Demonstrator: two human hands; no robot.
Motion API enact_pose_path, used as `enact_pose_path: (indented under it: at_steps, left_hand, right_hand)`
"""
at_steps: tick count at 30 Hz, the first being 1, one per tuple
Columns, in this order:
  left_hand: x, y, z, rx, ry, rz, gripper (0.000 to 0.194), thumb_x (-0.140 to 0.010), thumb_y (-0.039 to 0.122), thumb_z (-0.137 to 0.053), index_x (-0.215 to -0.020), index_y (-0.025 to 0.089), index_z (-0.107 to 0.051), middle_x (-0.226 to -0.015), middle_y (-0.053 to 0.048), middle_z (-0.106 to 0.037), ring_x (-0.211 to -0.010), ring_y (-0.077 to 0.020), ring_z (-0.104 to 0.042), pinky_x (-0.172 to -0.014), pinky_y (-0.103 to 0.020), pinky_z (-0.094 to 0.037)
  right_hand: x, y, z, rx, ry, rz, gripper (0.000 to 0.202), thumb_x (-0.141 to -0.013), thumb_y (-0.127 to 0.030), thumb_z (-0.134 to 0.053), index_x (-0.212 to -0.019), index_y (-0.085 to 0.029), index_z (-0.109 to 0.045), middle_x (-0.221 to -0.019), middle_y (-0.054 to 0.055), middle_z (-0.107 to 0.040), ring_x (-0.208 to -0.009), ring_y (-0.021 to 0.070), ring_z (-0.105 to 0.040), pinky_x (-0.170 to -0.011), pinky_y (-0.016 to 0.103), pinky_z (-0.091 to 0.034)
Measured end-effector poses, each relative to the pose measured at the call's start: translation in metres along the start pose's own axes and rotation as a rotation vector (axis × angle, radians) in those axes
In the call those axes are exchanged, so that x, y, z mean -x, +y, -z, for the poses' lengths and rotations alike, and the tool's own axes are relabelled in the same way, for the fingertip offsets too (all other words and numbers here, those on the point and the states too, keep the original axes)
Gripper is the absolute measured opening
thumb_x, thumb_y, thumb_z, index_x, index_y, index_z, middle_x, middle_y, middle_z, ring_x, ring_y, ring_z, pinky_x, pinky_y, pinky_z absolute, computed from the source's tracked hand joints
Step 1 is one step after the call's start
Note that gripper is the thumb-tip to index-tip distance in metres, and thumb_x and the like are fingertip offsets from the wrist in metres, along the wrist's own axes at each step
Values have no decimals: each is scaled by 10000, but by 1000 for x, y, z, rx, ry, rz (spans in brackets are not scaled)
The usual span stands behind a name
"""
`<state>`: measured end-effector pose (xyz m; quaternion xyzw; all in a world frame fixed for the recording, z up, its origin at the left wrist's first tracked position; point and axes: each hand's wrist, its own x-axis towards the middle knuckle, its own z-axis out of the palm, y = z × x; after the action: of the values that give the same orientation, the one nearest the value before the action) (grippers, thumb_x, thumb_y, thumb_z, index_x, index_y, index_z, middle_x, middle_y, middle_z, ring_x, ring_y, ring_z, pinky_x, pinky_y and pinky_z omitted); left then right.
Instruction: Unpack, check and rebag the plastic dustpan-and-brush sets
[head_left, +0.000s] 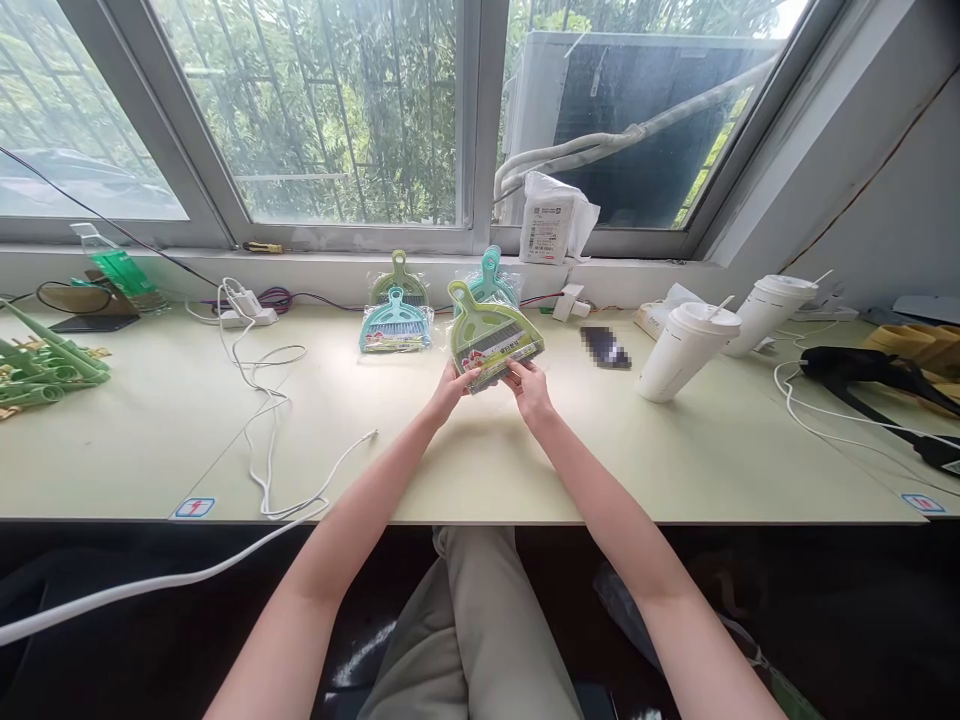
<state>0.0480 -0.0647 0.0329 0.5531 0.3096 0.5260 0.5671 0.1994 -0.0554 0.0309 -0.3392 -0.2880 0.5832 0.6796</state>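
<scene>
A green dustpan-and-brush set (487, 330) in clear wrapping is held tilted above the table. My left hand (453, 388) grips its lower left edge, and my right hand (529, 390) grips the lower right edge. Behind it, partly hidden, a teal set (491, 278) is near the wall. To the left, a blue set (394, 325) in wrapping lies in front of another green set (399, 275), overlapping it.
White cables (274, 400) cross the table's left part. Two white lidded cups (684, 350) and a phone (606, 347) are on the right. A green bottle (124, 270) and green plastic pieces (56, 370) lie far left. A white box (547, 225) rests on the sill.
</scene>
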Motion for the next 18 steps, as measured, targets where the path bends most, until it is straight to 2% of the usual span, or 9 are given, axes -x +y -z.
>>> enact_pose_path:
  at_steps: [8, 13, 16, 18]
  left_hand:
    - [1, -2, 1, 1, -13, -7, 585, -745, 383, -686, -1245, 169, -468, -1145, -128, -668, -804, -232, -704, -828, -426, -533]
    - [-1, -1, 6, 55, 28, 9, 566, -717, 302, -674, -1225, 150, -478, -1106, -124, -675, -833, -249, -700, -855, -479, -537]
    - [-5, 1, 17, 90, 107, 34, 582, -699, 244, -648, -1239, 155, -451, -1096, -116, -665, -823, -252, -704, -789, -460, -569]
    - [-7, 3, 27, 108, 177, 72, 609, -681, 203, -638, -1249, 161, -423, -1086, -111, -656, -795, -239, -704, -717, -415, -588]
  right_hand:
    - [-2, 3, 2, 42, 7, -12, 104, -777, -99, -647, -865, -153, -638, -863, 26, -736, -770, 150, -707, -842, 317, -598]
    - [-8, -3, 6, 135, -64, -99, 51, -808, -152, -660, -845, -134, -632, -800, 55, -739, -726, 157, -714, -793, 299, -598]
    - [-13, -10, 14, 327, -103, -124, 167, -854, -289, -631, -828, -124, -643, -752, 95, -730, -644, 180, -707, -704, 321, -593]
    - [-17, -15, 21, 585, -54, 0, 172, -863, -298, -599, -865, -139, -664, -754, 86, -725, -596, 181, -686, -661, 338, -575]
